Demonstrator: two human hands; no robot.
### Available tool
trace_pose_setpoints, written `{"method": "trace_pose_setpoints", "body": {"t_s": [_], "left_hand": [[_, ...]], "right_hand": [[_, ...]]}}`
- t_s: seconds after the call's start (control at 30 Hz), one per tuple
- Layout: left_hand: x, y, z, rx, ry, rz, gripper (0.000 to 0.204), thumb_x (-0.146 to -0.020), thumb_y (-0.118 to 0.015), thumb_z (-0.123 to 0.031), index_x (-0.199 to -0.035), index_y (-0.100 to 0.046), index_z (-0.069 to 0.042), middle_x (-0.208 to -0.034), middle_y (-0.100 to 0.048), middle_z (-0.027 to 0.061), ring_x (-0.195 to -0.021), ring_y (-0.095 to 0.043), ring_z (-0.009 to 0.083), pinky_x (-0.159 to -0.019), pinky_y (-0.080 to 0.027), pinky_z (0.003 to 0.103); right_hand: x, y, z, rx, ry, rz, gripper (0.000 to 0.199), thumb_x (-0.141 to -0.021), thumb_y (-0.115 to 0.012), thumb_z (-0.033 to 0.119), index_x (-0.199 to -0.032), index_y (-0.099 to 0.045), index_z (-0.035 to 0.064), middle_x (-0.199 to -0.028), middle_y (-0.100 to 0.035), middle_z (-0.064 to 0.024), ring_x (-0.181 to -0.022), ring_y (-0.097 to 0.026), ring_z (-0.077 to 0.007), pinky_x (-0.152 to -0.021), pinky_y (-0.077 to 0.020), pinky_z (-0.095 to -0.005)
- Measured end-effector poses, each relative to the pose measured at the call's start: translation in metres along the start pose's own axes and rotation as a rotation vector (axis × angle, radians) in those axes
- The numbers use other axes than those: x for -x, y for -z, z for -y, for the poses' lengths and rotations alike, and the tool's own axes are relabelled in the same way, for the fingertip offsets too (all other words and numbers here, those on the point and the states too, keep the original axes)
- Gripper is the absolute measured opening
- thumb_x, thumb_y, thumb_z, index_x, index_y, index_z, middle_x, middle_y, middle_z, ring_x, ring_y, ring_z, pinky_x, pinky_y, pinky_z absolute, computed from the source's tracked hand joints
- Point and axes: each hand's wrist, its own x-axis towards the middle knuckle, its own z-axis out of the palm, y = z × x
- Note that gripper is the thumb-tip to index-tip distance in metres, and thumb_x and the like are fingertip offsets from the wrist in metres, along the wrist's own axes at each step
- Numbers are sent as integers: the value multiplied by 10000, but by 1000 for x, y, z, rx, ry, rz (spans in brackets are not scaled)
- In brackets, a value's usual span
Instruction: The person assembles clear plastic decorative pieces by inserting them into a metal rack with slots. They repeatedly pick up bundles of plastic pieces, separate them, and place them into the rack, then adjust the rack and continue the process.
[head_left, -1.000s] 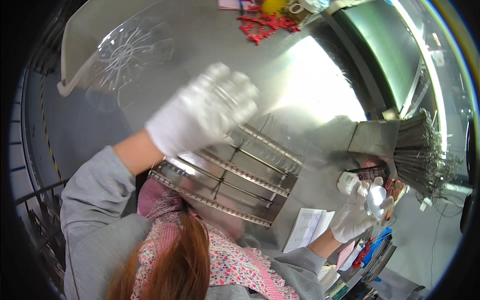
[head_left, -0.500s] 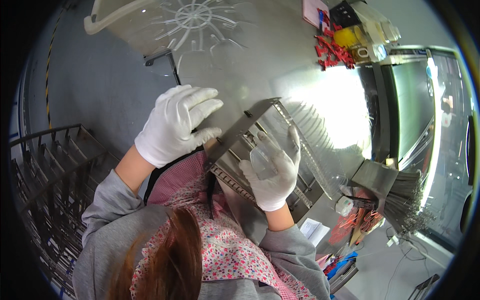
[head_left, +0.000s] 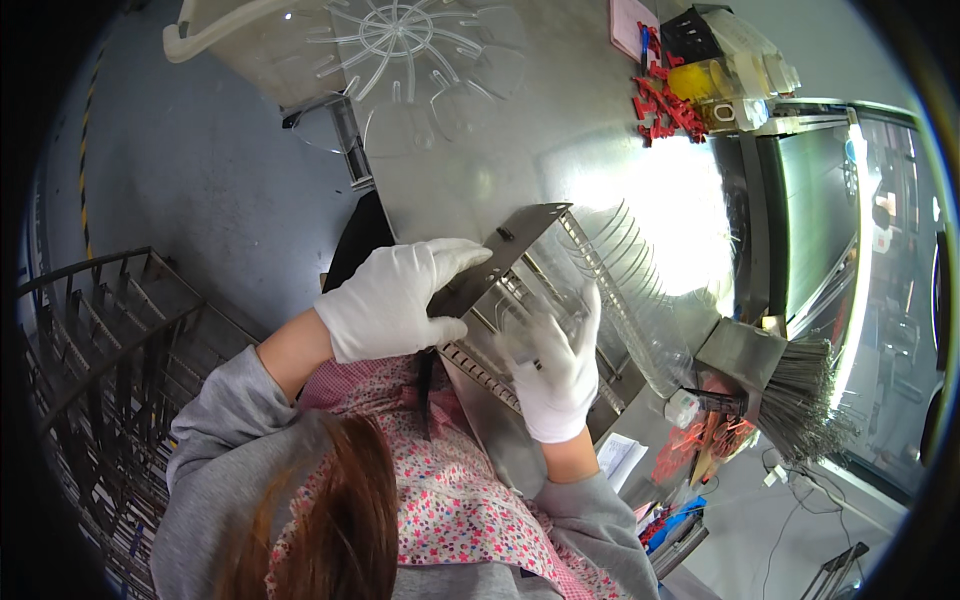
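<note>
A slotted metal rack [head_left: 505, 238] stands tilted across the near edge of the steel table, a row of clear curved discs [head_left: 630, 245] in its far-right side. My left hand [head_left: 385, 300], in a white glove, grips the rack's left end plate, fingers along its top and thumb at the near corner. Over the rack's middle is my gloved right hand [head_left: 558, 375], its fingers smeared by motion. Between its thumb and fingers is a clear lens-like disc [head_left: 515, 315], hard to see against the metal.
Several clear discs on a spoked clear plastic frame [head_left: 395, 30] lie at the far left of the table. Red plastic clips [head_left: 665, 105] and a yellow-filled jar [head_left: 700, 80] sit far right. A bundle of thin wires [head_left: 800, 410] hangs at right; metal racks [head_left: 110, 330] stand left.
My left hand has come down and right, from beside the rack onto its end plate. My right hand has shifted slightly and tilted, the clear disc still at its fingers.
</note>
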Motion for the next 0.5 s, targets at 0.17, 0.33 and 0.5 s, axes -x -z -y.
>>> {"method": "trace_pose_setpoints", "body": {"t_s": [0.17,0.33,0.5], "left_hand": [[-2,14,-3,-174,15,-3,909,-712,-841,-547,-1364,-551,16,-1390,-586,220,-1257,-582,392,-1063,-461,449],[-23,8,-28,-309,-391,-187,1069,-649,-710,-810,-1340,-572,-7,-1387,-590,195,-1267,-565,410,-1086,-420,527],[-47,-33,-69,-541,-770,19,741,-752,-703,-615,-1332,-612,-163,-1383,-618,49,-1304,-568,269,-1128,-414,490]], "right_hand": [[43,3,-44,-93,54,-242,485,-719,-890,193,-1117,-646,63,-1365,-570,-269,-1050,-686,-408,-861,-583,-425],[28,25,-33,57,98,-75,440,-705,-827,388,-1023,-681,120,-1244,-610,-200,-1027,-635,-394,-871,-530,-464],[41,36,-33,93,28,77,434,-755,-798,390,-1091,-676,143,-1193,-637,-152,-1045,-640,-311,-896,-499,-454]]}}
